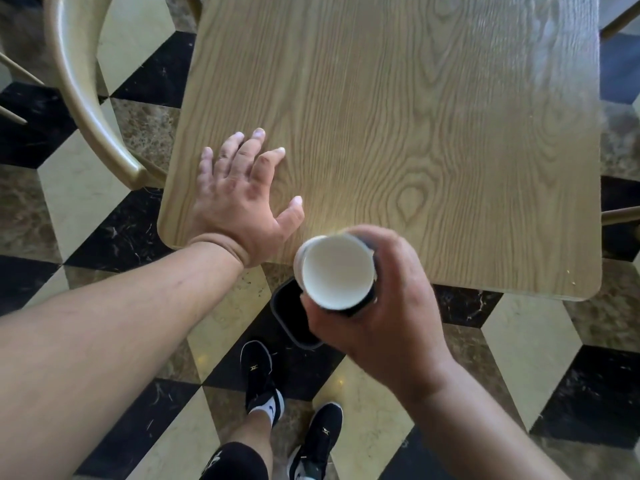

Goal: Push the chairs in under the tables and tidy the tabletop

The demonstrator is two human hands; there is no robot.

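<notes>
A light wooden table [415, 116] fills the upper middle of the view. My left hand [239, 199] lies flat on its near left corner, fingers spread, holding nothing. My right hand [388, 306] grips a paper cup [334, 271], white inside and dark outside, tilted with its mouth towards me, just over the table's near edge. A beige wooden chair [83, 81] with a curved back stands at the table's left side, its armrest end close to the table corner.
A small black bin [291, 317] sits on the floor under the table's near edge, partly hidden by the cup and my right hand. My feet in black shoes [258, 372] stand on the checkered marble floor. Parts of other chairs show at the right edge [620, 214].
</notes>
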